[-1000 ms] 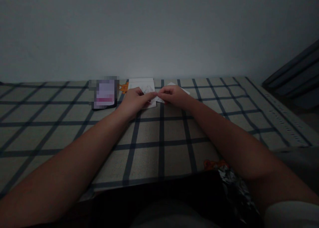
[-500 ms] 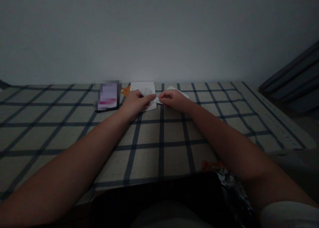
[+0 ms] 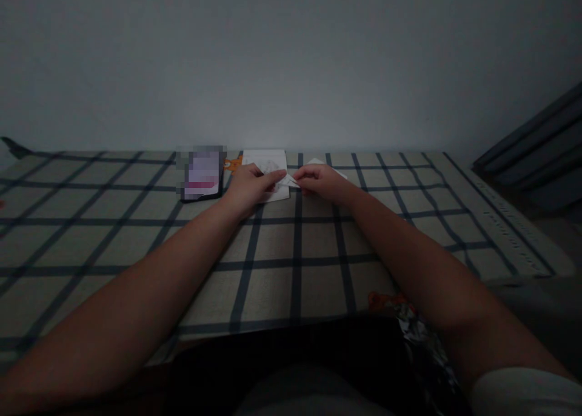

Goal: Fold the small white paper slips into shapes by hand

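Note:
A small folded piece of white paper [image 3: 291, 181] is pinched between my two hands above the checked cloth. My left hand [image 3: 255, 185] grips its left part between thumb and fingers. On the right, my right hand [image 3: 318, 181] pinches its pointed right end with the fingertips. Under and behind my left hand lies a white sheet or booklet [image 3: 277, 159] with a grey drawing on it. Another white paper [image 3: 315, 161] shows in part behind my right hand.
A dark-framed device [image 3: 202, 172] with a lit, blurred screen lies left of the hands. An orange figure [image 3: 234, 163] shows beside it. The checked tablecloth [image 3: 273, 240] reaches a grey wall [image 3: 291, 64]. Dark folded fabric [image 3: 541, 149] is at the right.
The whole view has shifted slightly, so the items on the table appear a little further right. My right hand is slightly farther from my left, and more of the paper's point shows between them.

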The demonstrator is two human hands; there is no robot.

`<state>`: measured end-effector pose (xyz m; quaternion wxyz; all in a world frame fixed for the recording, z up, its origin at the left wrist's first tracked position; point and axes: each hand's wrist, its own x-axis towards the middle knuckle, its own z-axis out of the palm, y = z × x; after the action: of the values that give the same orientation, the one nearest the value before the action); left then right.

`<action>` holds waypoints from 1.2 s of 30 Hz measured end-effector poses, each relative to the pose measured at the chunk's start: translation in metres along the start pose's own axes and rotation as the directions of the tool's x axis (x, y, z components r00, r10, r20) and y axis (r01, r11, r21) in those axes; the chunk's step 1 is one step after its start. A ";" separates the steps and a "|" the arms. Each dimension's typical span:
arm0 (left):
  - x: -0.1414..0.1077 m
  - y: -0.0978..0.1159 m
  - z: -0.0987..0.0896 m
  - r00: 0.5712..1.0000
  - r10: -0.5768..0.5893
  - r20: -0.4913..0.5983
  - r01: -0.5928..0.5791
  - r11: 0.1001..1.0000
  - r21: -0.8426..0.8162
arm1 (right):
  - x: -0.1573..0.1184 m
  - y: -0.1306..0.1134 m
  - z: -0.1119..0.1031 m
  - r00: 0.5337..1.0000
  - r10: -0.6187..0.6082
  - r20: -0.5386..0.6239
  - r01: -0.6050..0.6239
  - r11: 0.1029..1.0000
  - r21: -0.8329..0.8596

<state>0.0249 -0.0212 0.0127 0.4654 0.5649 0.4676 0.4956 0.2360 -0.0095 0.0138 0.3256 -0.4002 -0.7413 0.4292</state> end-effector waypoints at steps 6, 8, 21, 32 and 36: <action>0.002 -0.001 -0.001 0.999 -0.052 0.008 0.053 0.997 -0.050 | -0.002 -0.002 0.000 0.999 0.044 0.000 -0.044 0.999 0.004; 0.001 -0.002 0.000 0.998 -0.059 0.017 0.060 0.996 -0.070 | -0.003 -0.005 0.001 1.000 0.008 -0.016 -0.008 1.000 0.000; -0.004 0.000 0.005 0.998 -0.054 -0.009 0.053 0.995 -0.084 | -0.001 -0.004 0.006 0.986 -0.162 -0.040 0.156 0.980 -0.125; -0.007 0.003 0.008 1.000 0.008 0.001 -0.008 0.997 -0.072 | -0.003 -0.009 0.006 0.970 -0.242 0.022 0.242 0.957 -0.159; -0.007 0.006 0.006 1.000 0.011 0.015 -0.009 0.994 -0.111 | -0.002 -0.006 0.007 0.960 -0.277 0.052 0.281 0.943 -0.176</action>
<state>0.0305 -0.0291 0.0175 0.4971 0.5445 0.4329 0.5187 0.2290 -0.0157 0.0162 0.3353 -0.3136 -0.8308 0.3145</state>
